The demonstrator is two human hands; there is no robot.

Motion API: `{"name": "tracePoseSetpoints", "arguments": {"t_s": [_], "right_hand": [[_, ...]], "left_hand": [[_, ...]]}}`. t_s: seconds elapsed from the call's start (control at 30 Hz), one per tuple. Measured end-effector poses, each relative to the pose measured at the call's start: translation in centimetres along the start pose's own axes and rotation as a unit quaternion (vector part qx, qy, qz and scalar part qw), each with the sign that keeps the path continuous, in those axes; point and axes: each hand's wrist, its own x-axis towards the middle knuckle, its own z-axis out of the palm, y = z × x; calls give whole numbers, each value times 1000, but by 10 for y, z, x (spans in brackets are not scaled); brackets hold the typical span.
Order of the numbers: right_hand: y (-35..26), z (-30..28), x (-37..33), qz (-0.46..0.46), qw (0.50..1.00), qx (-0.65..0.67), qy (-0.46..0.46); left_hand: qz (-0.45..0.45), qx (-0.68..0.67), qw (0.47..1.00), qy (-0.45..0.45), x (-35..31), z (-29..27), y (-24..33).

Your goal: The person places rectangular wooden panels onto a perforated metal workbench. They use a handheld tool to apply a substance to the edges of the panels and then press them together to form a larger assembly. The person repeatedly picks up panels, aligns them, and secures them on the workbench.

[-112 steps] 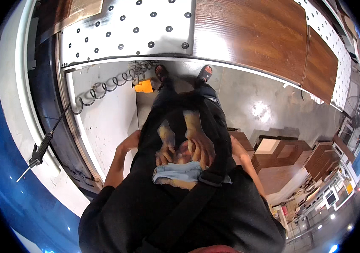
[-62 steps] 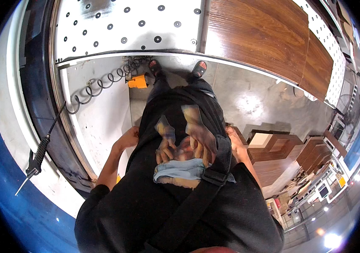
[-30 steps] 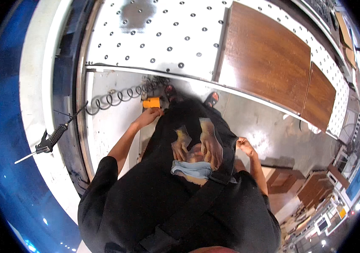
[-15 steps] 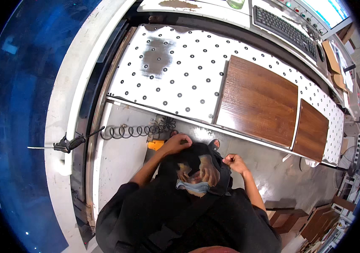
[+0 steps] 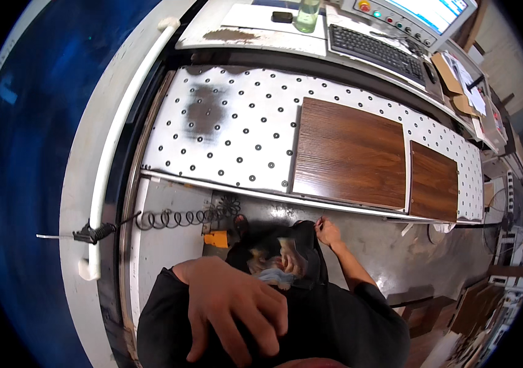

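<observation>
My left hand (image 5: 234,306) is raised close in front of the chest. Its fingers hang apart and slightly bent, with nothing held in them, over my black shirt (image 5: 298,316) with a printed picture on the front. Lower along the body, my right hand (image 5: 328,232) is closed beside the shirt's right edge; what its fingertips pinch, if anything, is too small to make out. Beyond the hands, a large dark wood-grain board (image 5: 350,153) and a smaller wood-grain board (image 5: 434,181) lie on a white table (image 5: 255,122) dotted with black-ringed holes.
A black coiled air hose (image 5: 175,219) runs from the white rail (image 5: 114,141) on the left. Behind the table are a keyboard (image 5: 375,55), a green bottle (image 5: 307,15) and a screen (image 5: 433,12). More boards (image 5: 433,322) stand at the lower right.
My left hand has risen from beside the shirt's lower edge toward the chest, its fingers now spread. My right hand stays near the shirt's right edge. The view has tilted up slightly.
</observation>
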Motion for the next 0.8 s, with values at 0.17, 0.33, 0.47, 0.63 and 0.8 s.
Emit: {"name": "tracePoseSetpoints", "arguments": {"t_s": [0.17, 0.33, 0.47, 0.63, 0.8], "right_hand": [[-21, -19, -34, 27, 991, 121, 50], [-43, -57, -74, 3, 993, 113, 42], [-71, -82, -86, -47, 983, 167, 61], [-157, -131, -86, -106, 971, 211, 36], [-190, -150, -57, -301, 925, 207, 108]], "left_hand": [[27, -38, 999, 6, -10, 12, -3], [31, -39, 998, 45, -32, -6, -13], [21, -51, 990, 131, -77, -28, -45], [-97, -41, 990, 91, -103, -20, -52], [-169, 339, 872, 309, -121, 15, 30]]}}
